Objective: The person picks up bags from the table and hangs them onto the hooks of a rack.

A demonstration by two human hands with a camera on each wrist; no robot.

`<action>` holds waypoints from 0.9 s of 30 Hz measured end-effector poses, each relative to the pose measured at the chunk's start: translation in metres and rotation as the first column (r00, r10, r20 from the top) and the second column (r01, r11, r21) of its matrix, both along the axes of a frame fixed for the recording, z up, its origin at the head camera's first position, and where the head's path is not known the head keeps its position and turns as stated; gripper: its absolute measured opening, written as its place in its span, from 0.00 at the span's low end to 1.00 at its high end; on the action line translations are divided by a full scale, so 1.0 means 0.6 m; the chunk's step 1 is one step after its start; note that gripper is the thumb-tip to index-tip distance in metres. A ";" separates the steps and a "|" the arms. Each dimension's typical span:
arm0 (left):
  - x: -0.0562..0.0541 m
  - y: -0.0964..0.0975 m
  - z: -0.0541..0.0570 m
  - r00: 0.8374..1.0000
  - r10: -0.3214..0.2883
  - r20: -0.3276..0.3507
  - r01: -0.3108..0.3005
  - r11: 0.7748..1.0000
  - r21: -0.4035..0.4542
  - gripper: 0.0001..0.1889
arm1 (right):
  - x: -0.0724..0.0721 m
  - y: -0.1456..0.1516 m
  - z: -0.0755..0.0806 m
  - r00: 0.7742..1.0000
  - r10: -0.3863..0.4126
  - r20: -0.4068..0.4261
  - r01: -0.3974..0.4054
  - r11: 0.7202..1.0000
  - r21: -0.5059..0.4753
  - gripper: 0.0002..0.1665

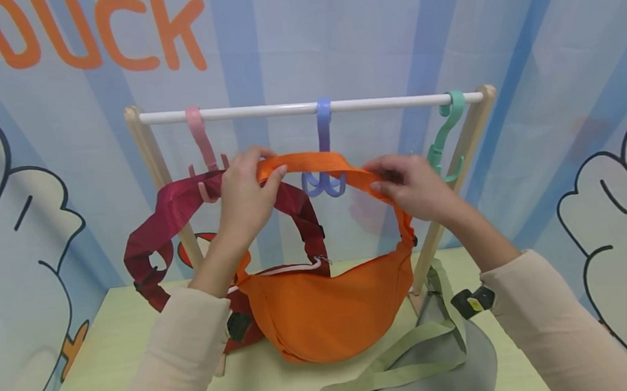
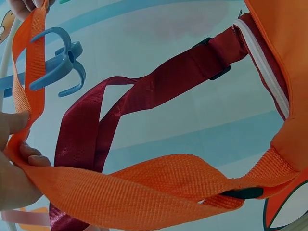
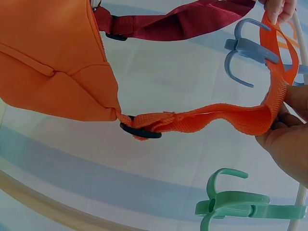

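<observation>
An orange shoulder bag (image 1: 328,311) hangs by its wide strap (image 1: 305,160) between both hands. My left hand (image 1: 249,191) pinches the strap at its left part, thumb in front. Farther right, my right hand (image 1: 415,187) grips the same strap between thumb and fingers. The stretch of strap between the hands runs across the blue hook (image 1: 325,151), and in the left wrist view the blue hook's prongs (image 2: 60,65) overlap the strap. Behind, a dark red bag's strap (image 1: 173,206) hangs on the pink hook (image 1: 201,143); its body is mostly hidden by the orange bag.
A white rail (image 1: 262,111) on a wooden stand (image 1: 476,121) carries the hooks. At the right end hangs a green hook (image 1: 446,130). A grey-green bag (image 1: 459,356) lies on the pale yellow table (image 1: 100,359) at front right. A striped cloth backdrop (image 1: 379,43) stands behind.
</observation>
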State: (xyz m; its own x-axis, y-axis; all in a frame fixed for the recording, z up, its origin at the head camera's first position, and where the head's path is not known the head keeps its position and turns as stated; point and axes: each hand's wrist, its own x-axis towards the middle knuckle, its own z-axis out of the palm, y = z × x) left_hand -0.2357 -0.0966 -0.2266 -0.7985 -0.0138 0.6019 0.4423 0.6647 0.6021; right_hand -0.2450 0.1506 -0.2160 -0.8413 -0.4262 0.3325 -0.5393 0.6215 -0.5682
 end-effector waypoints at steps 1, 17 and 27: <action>0.000 0.001 0.000 1.000 0.001 0.002 -0.001 1.000 -0.001 0.14 | 0.000 0.001 -0.001 1.000 0.004 0.002 -0.004 1.000 -0.002 0.15; -0.011 0.015 0.000 0.999 0.032 -0.010 -0.032 0.999 -0.007 0.14 | 0.001 0.009 -0.007 0.999 0.027 0.018 -0.027 1.000 0.003 0.14; -0.015 0.020 -0.002 0.999 0.037 -0.003 -0.037 0.999 -0.016 0.13 | 0.000 0.014 -0.009 0.999 0.041 0.022 -0.041 0.999 0.012 0.14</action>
State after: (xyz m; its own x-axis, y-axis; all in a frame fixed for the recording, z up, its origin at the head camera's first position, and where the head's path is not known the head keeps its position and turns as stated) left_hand -0.2449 -0.0843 -0.2275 -0.7961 -0.0339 0.6042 0.4187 0.6900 0.5904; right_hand -0.2452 0.1587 -0.2214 -0.8301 -0.4644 0.3088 -0.5521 0.6061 -0.5726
